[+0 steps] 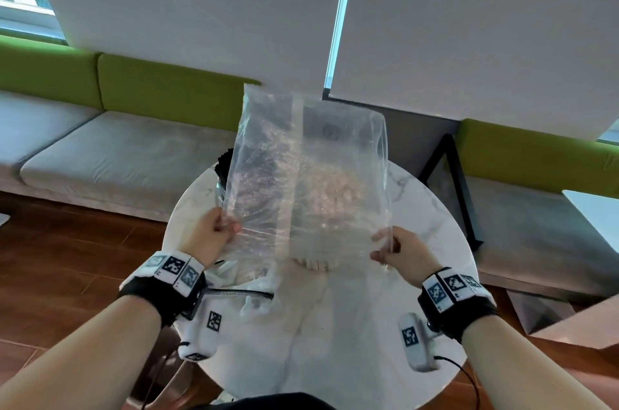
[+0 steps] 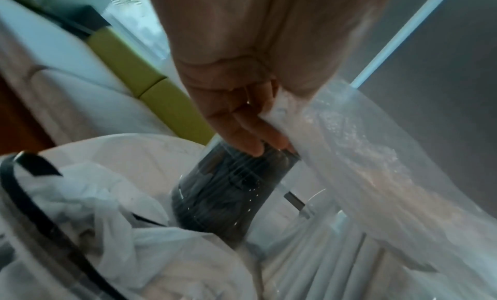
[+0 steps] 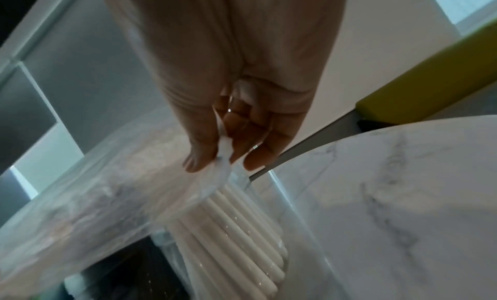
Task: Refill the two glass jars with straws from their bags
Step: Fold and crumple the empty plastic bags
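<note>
Straws, both sets, look to be in their jars already: the white straws (image 3: 236, 226) stand packed in a glass jar (image 3: 304, 230) near the middle of the round marble surface (image 1: 335, 326), and the dark straws (image 2: 228, 190) fill the second jar (image 2: 185, 190) just beside it, toward the far-left edge; in the head view both jars are seen only through plastic. What the person holds is a clear plastic bag (image 1: 301, 168), lifted upright above the jars and apparently empty; the left hand (image 1: 214, 235) pinches its lower left corner between thumb and curled fingers, and the right hand (image 1: 398, 252) pinches the lower right corner in the same manner; each wrist view shows the film gathered in the fingertips. A second, crumpled bag (image 2: 102, 219) with a dark strip lies on the surface toward the near-left edge, beside the dark jar.

Judged from this, the filling itself seems done or nearly so, and the step in hand is clearing the emptied bag away from the white jar. The next move calls for carrying the bag sideways, clear of the straw tips, so that the trailing film does not catch them or tip a jar; then laying it down by the crumpled one.
</note>
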Available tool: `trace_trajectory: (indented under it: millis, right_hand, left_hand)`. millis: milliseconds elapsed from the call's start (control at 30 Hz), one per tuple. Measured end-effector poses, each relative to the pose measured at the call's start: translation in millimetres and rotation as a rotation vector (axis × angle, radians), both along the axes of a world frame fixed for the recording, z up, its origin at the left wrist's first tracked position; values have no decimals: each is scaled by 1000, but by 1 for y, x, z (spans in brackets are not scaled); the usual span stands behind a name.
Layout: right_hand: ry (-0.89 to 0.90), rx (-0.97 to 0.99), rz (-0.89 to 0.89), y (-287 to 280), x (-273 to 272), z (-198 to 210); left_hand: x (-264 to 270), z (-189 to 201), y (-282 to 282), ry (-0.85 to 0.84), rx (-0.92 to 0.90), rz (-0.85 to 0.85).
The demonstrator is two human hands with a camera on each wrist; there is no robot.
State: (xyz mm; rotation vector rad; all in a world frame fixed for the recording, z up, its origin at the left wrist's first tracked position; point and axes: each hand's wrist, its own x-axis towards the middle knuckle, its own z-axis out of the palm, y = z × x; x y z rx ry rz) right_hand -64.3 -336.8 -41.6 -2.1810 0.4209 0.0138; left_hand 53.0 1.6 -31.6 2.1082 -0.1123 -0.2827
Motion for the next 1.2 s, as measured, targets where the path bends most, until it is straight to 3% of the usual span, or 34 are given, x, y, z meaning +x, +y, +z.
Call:
trace_trajectory:
  millis: [67, 167, 300, 400, 500, 733, 833, 900, 967, 1033, 1200]
  right_hand:
    - [-5, 9, 13, 0, 4, 3]
    - [-60, 201, -74, -5, 18, 10]
    - [-211, 323, -201, -8, 42, 20]
    - [-260, 266, -158, -5, 56, 34]
    - [-264, 166, -70, 0, 64, 46]
    - [-432, 208, -163, -6, 59, 56]
    - [-444, 133, -116, -5, 51, 65]
    - [-459, 183, -125, -7, 48, 68]
    - [-410, 259, -122, -12, 48, 73]
    - [-303, 173, -36, -21, 46, 79]
    - [-366, -20, 88, -18, 37, 94]
  left_hand:
    - [2, -3, -3, 12, 27, -42]
    - [5, 3, -6, 62, 95, -145]
    - [15, 26, -8, 10, 71, -32]
    - [24, 37, -11, -130, -24, 96]
    - [30, 40, -13, -198, -63, 116]
    - [40, 47, 2, -236, -241, 135]
    - [45, 54, 12, -244, -332, 94]
    - [47, 57, 16, -205, -390, 30]
    - [49, 59, 19, -145, -415, -36]
    - [50, 64, 22, -106, -414, -100]
    - [48, 80, 29, -193, -102, -310]
